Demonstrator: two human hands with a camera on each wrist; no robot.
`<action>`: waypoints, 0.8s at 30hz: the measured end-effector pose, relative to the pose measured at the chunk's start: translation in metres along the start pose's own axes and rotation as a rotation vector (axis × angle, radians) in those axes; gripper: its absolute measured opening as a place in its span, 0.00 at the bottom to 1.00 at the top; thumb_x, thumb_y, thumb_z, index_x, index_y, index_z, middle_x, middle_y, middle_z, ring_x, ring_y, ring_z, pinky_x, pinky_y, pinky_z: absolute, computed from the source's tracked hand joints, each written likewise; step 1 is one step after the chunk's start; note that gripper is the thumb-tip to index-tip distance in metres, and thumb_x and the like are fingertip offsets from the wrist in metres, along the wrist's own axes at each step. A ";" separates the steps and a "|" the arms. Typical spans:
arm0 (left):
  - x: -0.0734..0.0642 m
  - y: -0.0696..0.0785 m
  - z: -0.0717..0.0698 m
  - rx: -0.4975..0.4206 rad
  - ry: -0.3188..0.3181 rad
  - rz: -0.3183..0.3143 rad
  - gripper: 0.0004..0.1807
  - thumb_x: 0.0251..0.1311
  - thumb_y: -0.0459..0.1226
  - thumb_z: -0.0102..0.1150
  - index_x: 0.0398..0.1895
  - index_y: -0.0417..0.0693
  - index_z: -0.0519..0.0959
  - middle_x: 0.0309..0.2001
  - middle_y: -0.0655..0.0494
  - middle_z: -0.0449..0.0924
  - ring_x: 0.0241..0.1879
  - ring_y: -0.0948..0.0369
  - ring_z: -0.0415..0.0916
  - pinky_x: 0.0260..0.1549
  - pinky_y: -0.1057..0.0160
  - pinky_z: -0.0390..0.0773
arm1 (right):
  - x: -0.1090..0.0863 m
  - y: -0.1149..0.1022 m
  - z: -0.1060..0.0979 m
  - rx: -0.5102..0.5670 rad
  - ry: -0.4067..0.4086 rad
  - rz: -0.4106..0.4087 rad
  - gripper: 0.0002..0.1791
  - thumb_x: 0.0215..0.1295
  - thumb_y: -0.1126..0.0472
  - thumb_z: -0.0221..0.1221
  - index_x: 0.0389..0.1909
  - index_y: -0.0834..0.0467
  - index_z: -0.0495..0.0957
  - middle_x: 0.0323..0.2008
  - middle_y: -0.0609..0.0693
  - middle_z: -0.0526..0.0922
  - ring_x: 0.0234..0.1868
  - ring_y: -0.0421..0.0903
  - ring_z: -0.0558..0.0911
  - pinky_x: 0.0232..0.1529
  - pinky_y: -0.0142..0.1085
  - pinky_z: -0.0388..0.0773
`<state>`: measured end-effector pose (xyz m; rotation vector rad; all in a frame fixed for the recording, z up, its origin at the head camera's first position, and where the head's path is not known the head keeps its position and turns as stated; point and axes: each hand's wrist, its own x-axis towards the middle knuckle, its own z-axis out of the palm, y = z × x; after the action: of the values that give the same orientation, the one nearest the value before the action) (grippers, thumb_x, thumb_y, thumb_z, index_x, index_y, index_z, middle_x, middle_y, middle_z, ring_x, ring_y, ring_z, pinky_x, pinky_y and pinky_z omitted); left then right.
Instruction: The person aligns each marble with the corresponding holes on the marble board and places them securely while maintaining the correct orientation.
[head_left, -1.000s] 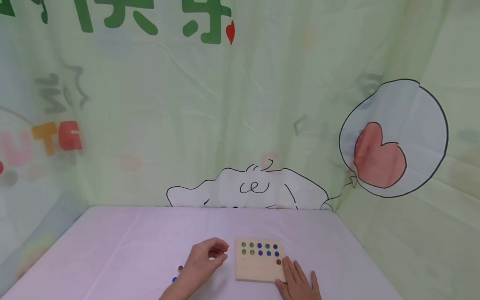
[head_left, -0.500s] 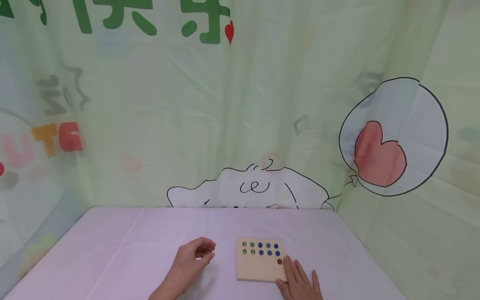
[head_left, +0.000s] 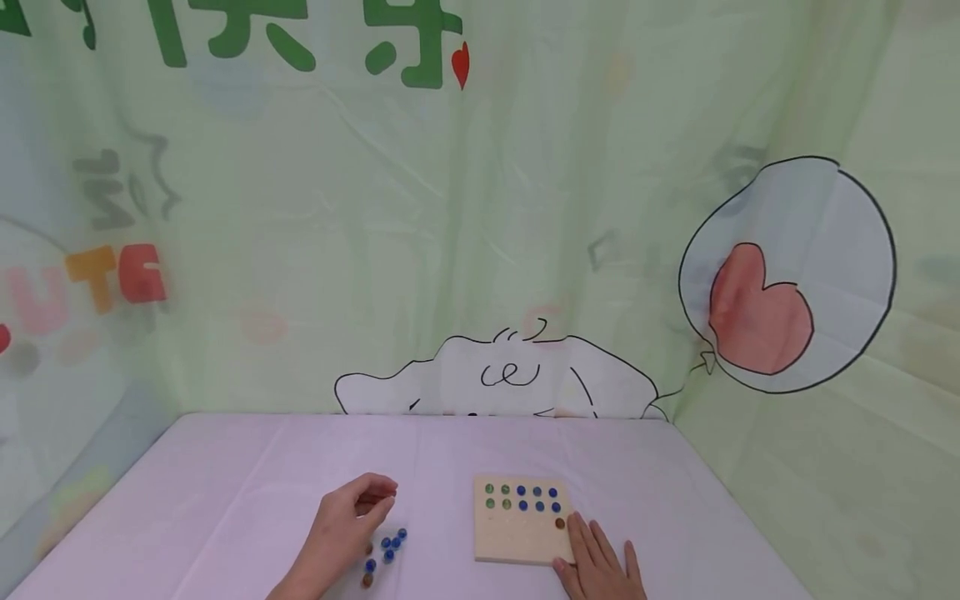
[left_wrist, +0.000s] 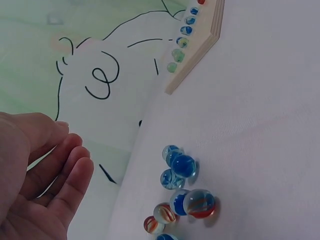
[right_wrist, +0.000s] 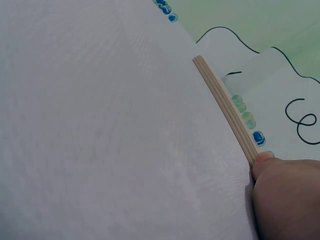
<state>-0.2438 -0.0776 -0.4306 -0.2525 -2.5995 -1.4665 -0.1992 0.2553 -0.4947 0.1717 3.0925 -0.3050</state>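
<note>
Left of the wooden board [head_left: 513, 543], the left hand [head_left: 343, 520] hangs above the table [head_left: 225, 508], its fingers softly bent, with a small gap to the thumb — I see nothing held there. The loose marbles [head_left: 388, 556], blue and orange-brown, lie also left of the board, lower than these fingertips and toward the person. Being round, they have no long axis, but their group runs slantwise, its far end nearer to the board; the left hand is clearly the closer one. On the board sit two far rows of marbles [head_left: 522, 505], and one brown marble [head_left: 560, 523] near its right edge. There the right hand [head_left: 596, 567] rests, fingers straight — steadying it, I judge, not grasping.
</note>
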 end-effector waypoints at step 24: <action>-0.007 -0.049 -0.009 0.101 -0.007 -0.199 0.09 0.53 0.36 0.59 0.38 0.53 0.77 0.33 0.62 0.78 0.33 0.68 0.73 0.32 0.68 0.76 | 0.003 -0.002 0.000 -0.015 -0.020 0.018 0.61 0.41 0.19 0.19 0.67 0.60 0.51 0.67 0.57 0.55 0.67 0.60 0.50 0.61 0.60 0.25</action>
<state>-0.2476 -0.1105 -0.4683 0.0131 -2.7623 -1.3875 -0.2025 0.2541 -0.4943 0.1952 3.0707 -0.2811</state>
